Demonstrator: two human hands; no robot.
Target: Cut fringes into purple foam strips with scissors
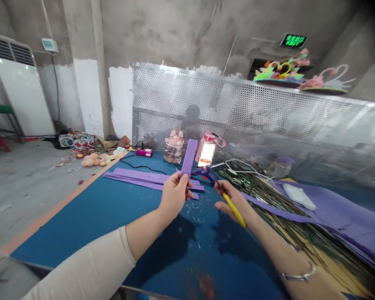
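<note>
Between the thumb and fingers of my left hand (176,192) a purple strip (189,157) stands nearly upright, leaning slightly right. Behind that hand, more purple strips (137,178) lie flat on the blue table (112,212). My right hand (230,199) is closed on a tool with a yellow handle (234,209); its working end is hard to make out. A dark blue glue gun (207,174) lies just beyond the right hand. The two hands are apart.
Dark green stems (262,198) and a purple sheet (340,212) spread along the right, with a white object (299,196) on top. A pink jar (173,148) and a magenta box (144,152) stand near the perforated metal panel (162,96).
</note>
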